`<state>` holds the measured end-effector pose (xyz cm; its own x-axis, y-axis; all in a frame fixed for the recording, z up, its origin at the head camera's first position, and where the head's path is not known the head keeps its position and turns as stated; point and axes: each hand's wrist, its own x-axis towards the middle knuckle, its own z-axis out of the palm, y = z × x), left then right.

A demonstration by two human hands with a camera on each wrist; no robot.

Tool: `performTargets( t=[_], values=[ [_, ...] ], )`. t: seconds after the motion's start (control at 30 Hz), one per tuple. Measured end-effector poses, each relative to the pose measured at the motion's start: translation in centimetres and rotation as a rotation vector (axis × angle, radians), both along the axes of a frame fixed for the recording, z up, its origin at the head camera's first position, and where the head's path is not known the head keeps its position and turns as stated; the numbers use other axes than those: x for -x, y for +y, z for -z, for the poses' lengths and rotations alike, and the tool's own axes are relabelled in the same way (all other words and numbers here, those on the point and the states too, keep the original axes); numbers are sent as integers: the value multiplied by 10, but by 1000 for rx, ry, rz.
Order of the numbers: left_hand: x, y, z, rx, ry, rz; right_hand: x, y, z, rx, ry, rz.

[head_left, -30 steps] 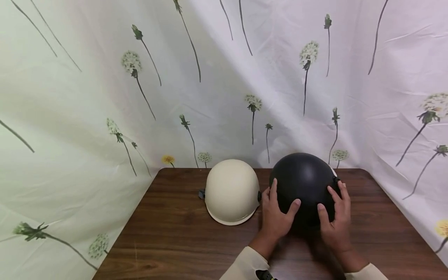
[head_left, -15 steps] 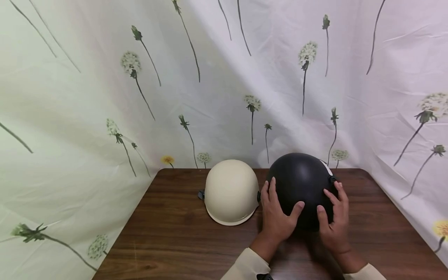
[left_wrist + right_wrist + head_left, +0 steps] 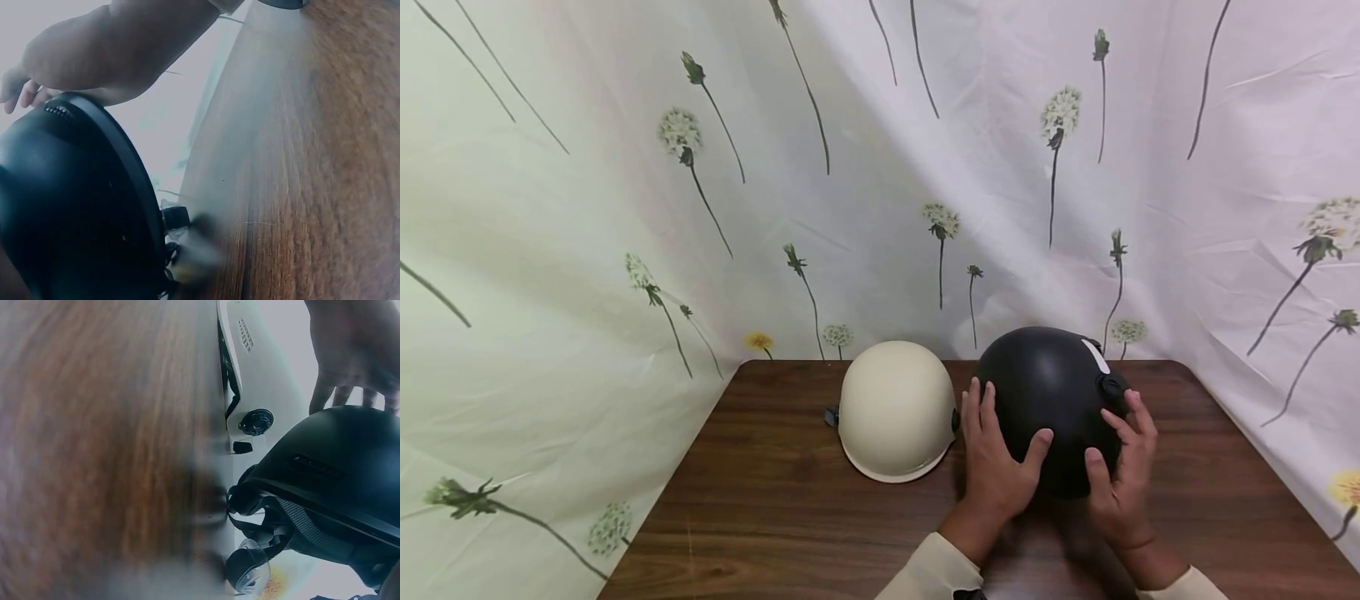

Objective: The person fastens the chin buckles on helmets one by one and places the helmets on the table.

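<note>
A black helmet [image 3: 1041, 392] is between my two hands at the right of the table, dome toward me. My left hand [image 3: 1002, 471] holds its left side with spread, bent fingers. On its right side, my right hand [image 3: 1126, 483] grips it, fingertips near a round black fitting [image 3: 1111, 386]. A white patch [image 3: 1096, 356] shows above that fitting. In the right wrist view, dark straps [image 3: 269, 537] and a clear piece [image 3: 255, 565] hang below the tilted rim, which stands apart from the tabletop. Most of the helmet's inside is hidden.
A cream helmet [image 3: 897, 408] sits dome up on the wooden table [image 3: 760, 517], just left of the black one. Dark fittings stick out at its sides. Behind, a pale cloth [image 3: 865, 208] printed with dandelions hangs around the table's edges.
The black helmet has turned between my hands, bringing its white patch and round fitting further into view on the right. My hands have shifted only slightly. The cream helmet has stayed put.
</note>
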<state>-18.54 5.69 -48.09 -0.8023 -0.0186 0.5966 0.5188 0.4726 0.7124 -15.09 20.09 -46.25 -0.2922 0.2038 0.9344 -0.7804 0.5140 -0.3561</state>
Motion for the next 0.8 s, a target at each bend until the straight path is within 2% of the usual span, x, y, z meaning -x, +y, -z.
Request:
performTargets(
  t=[0.1, 0.3, 0.43, 0.53, 0.6, 0.8],
  values=[
    [0, 0, 0, -10, 0, 5, -1, -1, -1, -7, 8, -11],
    [-1, -1, 0, -14, -7, -34, -2, -4, -5, -10, 50, -19],
    [-2, 0, 1, -40, -64, -31, -1, -4, -7, -17, 86, 1],
    [-1, 1, 4, -77, -118, -16, 0, -4, -7, -26, 100, -26],
    [0, 0, 6, -99, -144, 0, 0, -3, -6, -34, 83, -53],
    [4, -2, 7, -121, -173, 24, -4, 1, -1, -77, -45, -124]
  ],
)
